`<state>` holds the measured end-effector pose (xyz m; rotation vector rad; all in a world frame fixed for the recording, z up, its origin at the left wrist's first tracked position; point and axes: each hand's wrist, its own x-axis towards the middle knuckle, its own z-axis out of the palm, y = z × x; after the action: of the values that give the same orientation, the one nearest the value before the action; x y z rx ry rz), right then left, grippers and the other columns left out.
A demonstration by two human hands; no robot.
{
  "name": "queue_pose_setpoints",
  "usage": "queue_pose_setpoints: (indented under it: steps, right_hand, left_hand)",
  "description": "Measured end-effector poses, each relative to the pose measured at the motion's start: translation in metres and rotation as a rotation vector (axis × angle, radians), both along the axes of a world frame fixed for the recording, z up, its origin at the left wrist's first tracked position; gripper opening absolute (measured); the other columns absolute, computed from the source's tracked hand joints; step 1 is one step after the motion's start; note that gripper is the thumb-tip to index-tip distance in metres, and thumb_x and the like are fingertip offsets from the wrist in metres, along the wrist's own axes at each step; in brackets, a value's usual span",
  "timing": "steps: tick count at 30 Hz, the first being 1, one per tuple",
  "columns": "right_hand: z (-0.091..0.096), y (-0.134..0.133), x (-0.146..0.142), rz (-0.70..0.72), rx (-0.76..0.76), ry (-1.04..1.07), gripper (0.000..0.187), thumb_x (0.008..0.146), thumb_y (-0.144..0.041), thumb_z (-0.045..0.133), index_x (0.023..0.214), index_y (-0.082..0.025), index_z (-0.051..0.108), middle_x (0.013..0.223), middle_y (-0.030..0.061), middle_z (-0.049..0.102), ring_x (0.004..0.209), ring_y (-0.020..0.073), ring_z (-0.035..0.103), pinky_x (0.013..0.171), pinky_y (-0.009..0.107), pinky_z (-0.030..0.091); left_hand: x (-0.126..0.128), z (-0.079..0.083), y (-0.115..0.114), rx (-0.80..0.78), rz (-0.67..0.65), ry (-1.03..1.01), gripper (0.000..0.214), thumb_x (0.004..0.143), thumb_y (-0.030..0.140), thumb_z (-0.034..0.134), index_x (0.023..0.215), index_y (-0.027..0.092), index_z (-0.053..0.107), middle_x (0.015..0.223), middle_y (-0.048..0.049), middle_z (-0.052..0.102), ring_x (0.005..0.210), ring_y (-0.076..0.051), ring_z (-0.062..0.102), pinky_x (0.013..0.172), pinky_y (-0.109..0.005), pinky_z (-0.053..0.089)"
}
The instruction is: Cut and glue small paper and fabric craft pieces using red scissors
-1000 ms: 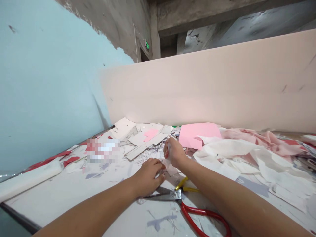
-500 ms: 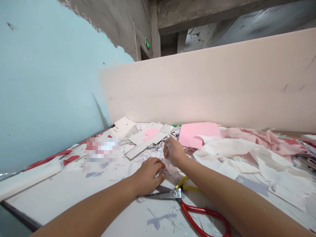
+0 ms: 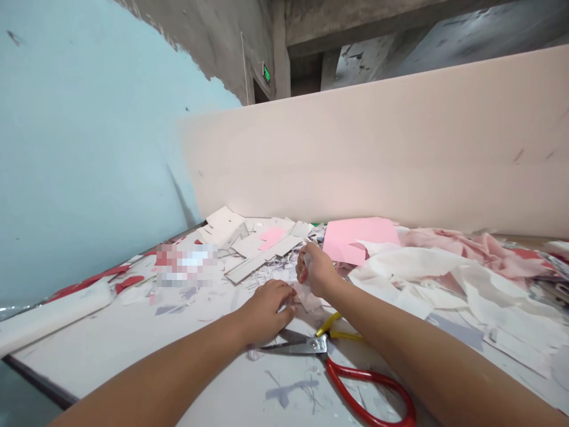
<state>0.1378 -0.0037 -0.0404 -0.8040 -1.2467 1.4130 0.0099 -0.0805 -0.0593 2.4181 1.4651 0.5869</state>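
Observation:
My left hand (image 3: 267, 311) and my right hand (image 3: 315, 270) are close together above a white work table, both closed on a small pale scrap of paper or cloth (image 3: 306, 298). Below them lie large tailor's shears (image 3: 306, 346) with an open steel blade and a red handle loop (image 3: 368, 379), plus a yellow handle (image 3: 331, 326). My left hand is nearest the blades, just above them but not gripping them. The lower blade's tip is hidden beneath that hand.
A pink paper sheet (image 3: 358, 240), white offcuts (image 3: 262, 246) and pale pink cloth (image 3: 471, 252) lie heaped beyond my hands. A white roll (image 3: 53, 314) lies at the left table edge. A pale pink board (image 3: 355, 148) and a blue wall (image 3: 89, 148) stand behind.
The whole view has tilted slightly, shifting the scene a little. My hands remain together on the same pale scrap, and the shears lie unmoved.

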Motion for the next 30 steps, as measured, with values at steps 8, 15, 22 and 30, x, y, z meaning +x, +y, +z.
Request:
queue_pose_setpoints:
  steps: [8, 15, 22, 30]
  right_hand:
    - [0.01, -0.007, 0.002, 0.031, -0.123, 0.029, 0.027, 0.071, -0.032, 0.036, 0.046, -0.024, 0.03, 0.027, -0.007, 0.029, 0.024, 0.0095, 0.028, 0.029, 0.022, 0.021]
    - [0.011, -0.002, 0.007, 0.02, -0.148, -0.013, 0.026, 0.071, -0.033, 0.037, 0.048, -0.024, 0.03, 0.028, -0.0076, 0.031, 0.024, 0.0095, 0.029, 0.029, 0.022, 0.024]
    - [0.013, 0.002, 0.01, -0.013, -0.178, -0.061, 0.025, 0.071, -0.032, 0.039, 0.048, -0.024, 0.03, 0.028, -0.0077, 0.03, 0.023, 0.0097, 0.029, 0.028, 0.022, 0.024]
    - [0.018, 0.005, 0.015, -0.082, -0.173, -0.111, 0.024, 0.07, -0.028, 0.038, 0.047, -0.024, 0.031, 0.029, -0.0062, 0.031, 0.024, 0.0103, 0.03, 0.028, 0.023, 0.023]
  left_hand:
    - [0.0, 0.003, -0.001, 0.002, -0.007, 0.008, 0.027, 0.079, 0.029, 0.044, 0.1, 0.02, 0.058, 0.103, -0.0074, 0.057, 0.098, -0.023, 0.047, 0.086, -0.036, 0.038]
    - [0.001, 0.003, 0.0, 0.013, -0.006, 0.024, 0.025, 0.079, 0.03, 0.045, 0.097, 0.02, 0.058, 0.1, -0.0068, 0.057, 0.096, -0.023, 0.048, 0.085, -0.036, 0.038]
    - [0.0, 0.002, 0.0, 0.028, -0.017, 0.022, 0.025, 0.079, 0.028, 0.044, 0.098, 0.02, 0.058, 0.1, -0.0064, 0.057, 0.095, -0.022, 0.048, 0.085, -0.035, 0.038]
    - [-0.002, -0.001, 0.001, 0.019, -0.009, 0.015, 0.028, 0.079, 0.03, 0.045, 0.104, 0.021, 0.057, 0.104, -0.0073, 0.056, 0.098, -0.023, 0.047, 0.087, -0.037, 0.038]
